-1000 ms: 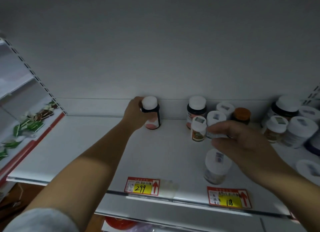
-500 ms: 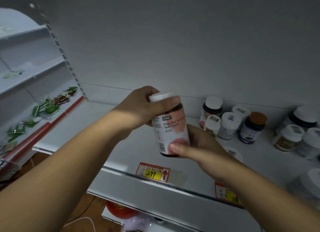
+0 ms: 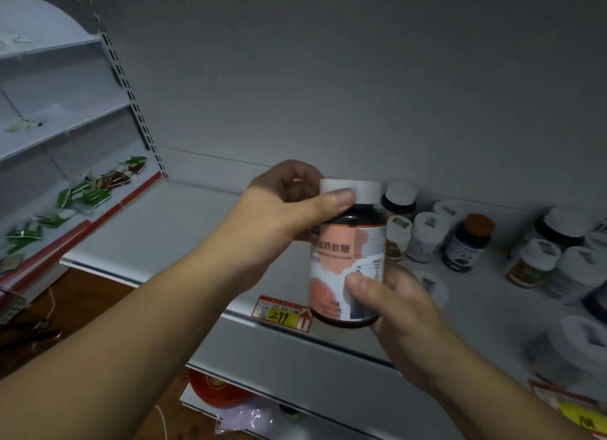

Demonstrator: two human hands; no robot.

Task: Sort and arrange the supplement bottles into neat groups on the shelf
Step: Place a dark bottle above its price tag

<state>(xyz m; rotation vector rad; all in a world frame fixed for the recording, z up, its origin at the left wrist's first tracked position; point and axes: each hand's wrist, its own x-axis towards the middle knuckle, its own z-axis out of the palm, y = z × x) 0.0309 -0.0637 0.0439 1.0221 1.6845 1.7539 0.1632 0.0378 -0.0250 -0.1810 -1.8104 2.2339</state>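
Both hands hold one dark bottle (image 3: 348,262) upright in the air, in front of the shelf (image 3: 184,229) and above its front edge; the bottle has a white cap and a pink and white label with printed characters. The left hand (image 3: 279,216) grips the top, its thumb lying across the cap's lower rim and the other fingers curled behind the neck; the right hand (image 3: 400,311) wraps the lower half from the right, its thumb pressed on the label and its fingers hidden behind the bottle.

Behind the held bottle, on the right part of the shelf, stands a group of bottles (image 3: 427,239); most have white caps, one blue bottle with an orange cap (image 3: 468,242) stands among them, and further white-capped ones blur toward the right edge. A red and yellow price tag (image 3: 282,313) reading 299 sits on the shelf's front rail, just left of the bottle's base; a second tag (image 3: 565,403) shows at the lower right. On the neighbouring shelf unit to the left lie scattered green packets (image 3: 82,195); a red object (image 3: 216,388) lies below the shelf.
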